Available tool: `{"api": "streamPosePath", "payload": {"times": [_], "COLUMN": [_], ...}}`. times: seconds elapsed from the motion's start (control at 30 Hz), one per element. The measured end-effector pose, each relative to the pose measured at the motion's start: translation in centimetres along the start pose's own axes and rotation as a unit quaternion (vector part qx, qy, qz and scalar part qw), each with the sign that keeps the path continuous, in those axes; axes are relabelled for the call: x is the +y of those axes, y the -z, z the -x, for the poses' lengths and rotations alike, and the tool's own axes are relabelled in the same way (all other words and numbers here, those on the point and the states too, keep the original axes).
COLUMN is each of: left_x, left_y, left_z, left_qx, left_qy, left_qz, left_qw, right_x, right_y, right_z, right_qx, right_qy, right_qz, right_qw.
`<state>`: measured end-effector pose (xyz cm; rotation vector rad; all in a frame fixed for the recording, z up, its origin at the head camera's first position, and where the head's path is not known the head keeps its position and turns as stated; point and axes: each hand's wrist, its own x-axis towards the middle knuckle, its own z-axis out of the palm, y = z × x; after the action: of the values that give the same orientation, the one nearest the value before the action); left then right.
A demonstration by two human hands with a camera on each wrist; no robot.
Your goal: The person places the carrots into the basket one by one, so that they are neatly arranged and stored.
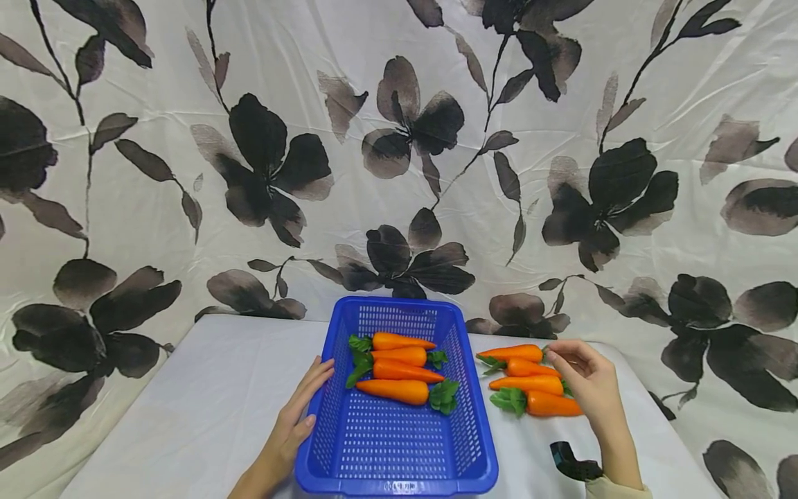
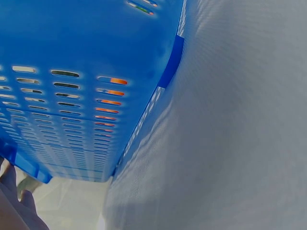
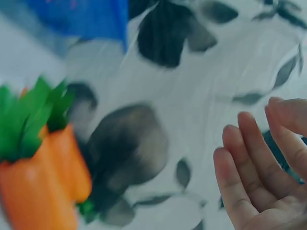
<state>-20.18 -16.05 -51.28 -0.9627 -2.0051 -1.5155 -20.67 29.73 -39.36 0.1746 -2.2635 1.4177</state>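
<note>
A blue plastic basket (image 1: 399, 461) stands in the middle of the white table, with several orange carrots (image 1: 399, 391) lying crosswise inside, green leaves at their ends. My left hand (image 1: 289, 419) rests its straight fingers against the basket's left rim; in the left wrist view its fingers (image 2: 26, 203) show beside the perforated wall. Right of the basket lie several more carrots (image 1: 530, 384) in a stack of rows. Over their right ends hovers my right hand (image 1: 589, 381), hiding part of them. Its fingers are loosely bent, thumb and index close together, and I see nothing held in the right wrist view.
A white cloth covers the table (image 1: 187, 402), whose left edge slopes toward me. Behind it hangs a pale curtain (image 1: 399, 194) with dark flower prints. A black device (image 1: 573, 464) sits at my right wrist, by a pale sleeve (image 1: 614, 488).
</note>
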Motion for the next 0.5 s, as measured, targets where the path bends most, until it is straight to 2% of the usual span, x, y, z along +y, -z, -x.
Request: {"api": "streamPosePath", "payload": {"times": [0.13, 0.4, 0.5], "left_x": [-0.1, 0.0, 0.0], "left_y": [0.0, 0.0, 0.1], "left_z": [-0.1, 0.0, 0.0], "left_qx": [0.001, 0.002, 0.001], "left_qy": [-0.014, -0.007, -0.009], "left_qz": [0.003, 0.001, 0.003], "left_qw": [0.9999, 1.0000, 1.0000], "right_x": [2.6, 7.1, 7.6], "right_y": [0.9, 2.7, 3.7], "right_z": [0.2, 0.7, 1.2], "right_qx": [0.011, 0.019, 0.017], "right_qy": [-0.047, -0.118, -0.137], "right_qz": [0.029, 0.062, 0.059], "right_qw": [0.9984, 0.9909, 0.9887]}}
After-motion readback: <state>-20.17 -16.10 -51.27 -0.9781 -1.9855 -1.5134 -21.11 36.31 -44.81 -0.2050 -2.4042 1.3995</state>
